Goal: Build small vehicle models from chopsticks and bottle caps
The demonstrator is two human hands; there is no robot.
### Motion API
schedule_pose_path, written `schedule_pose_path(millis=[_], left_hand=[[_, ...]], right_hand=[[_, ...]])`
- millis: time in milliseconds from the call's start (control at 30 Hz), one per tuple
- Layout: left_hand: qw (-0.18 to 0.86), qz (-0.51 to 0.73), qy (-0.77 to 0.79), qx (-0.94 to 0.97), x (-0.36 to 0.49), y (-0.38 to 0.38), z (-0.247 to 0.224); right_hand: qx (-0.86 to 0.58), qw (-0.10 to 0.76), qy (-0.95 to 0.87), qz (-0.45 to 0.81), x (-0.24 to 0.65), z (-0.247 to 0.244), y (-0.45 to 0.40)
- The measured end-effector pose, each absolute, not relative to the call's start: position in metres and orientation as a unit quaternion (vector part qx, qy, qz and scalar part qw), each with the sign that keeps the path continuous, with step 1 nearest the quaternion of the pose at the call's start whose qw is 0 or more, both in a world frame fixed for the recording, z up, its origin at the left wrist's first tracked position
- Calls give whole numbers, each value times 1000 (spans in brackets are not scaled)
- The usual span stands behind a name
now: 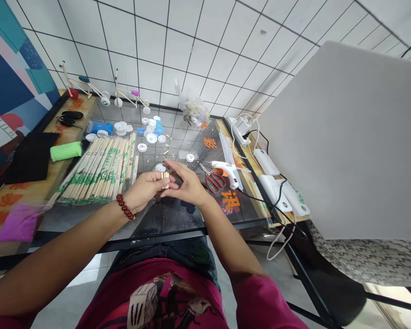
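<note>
Over the glass tabletop, my left hand (pixel 147 186) pinches a small bundle of short wooden stick pieces (pixel 165 180) between thumb and fingers. My right hand (pixel 187 183) curves around the bundle's other side, thumb and forefinger apart; whether it touches the pieces I cannot make out. Just beyond the hands lies a white bottle cap (pixel 160 167), partly covered by fingers. Red-handled scissors (pixel 215 181) and a white glue gun (pixel 226 172) rest to the right of my right hand. Left of my hands is a large pack of wrapped wooden chopsticks (pixel 97 171).
White and blue bottle caps (pixel 151 137) sit farther back. Two small stick-built tricycles (pixel 82 84) stand against the wall, near a clear plastic bag (pixel 193 107). Green clay (pixel 65 151) and a purple packet (pixel 18 222) lie left. Power strips (pixel 274 192) with cables line the right edge.
</note>
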State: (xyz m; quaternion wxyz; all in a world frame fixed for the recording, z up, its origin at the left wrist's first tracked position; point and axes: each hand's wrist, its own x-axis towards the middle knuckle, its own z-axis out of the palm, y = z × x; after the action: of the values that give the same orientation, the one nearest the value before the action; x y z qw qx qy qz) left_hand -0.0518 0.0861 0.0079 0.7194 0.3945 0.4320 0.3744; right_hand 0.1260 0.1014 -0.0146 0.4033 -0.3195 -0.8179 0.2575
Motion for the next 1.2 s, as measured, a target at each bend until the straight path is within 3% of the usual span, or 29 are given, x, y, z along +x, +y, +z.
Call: schedule_pose_path(millis=[400, 800, 1033, 1200], left_hand=[[755, 366, 409, 359, -51, 87, 2], [668, 388, 441, 457, -50, 86, 3], [700, 343, 417, 467, -50, 78, 7], [669, 407, 414, 464, -53, 80, 14]], right_hand=[[-284, 405, -826, 271, 127, -12, 102], [-346, 475, -763, 268, 123, -12, 99], [-470, 388, -792, 38, 117, -7, 92], [-545, 436, -716, -36, 136, -4, 98]])
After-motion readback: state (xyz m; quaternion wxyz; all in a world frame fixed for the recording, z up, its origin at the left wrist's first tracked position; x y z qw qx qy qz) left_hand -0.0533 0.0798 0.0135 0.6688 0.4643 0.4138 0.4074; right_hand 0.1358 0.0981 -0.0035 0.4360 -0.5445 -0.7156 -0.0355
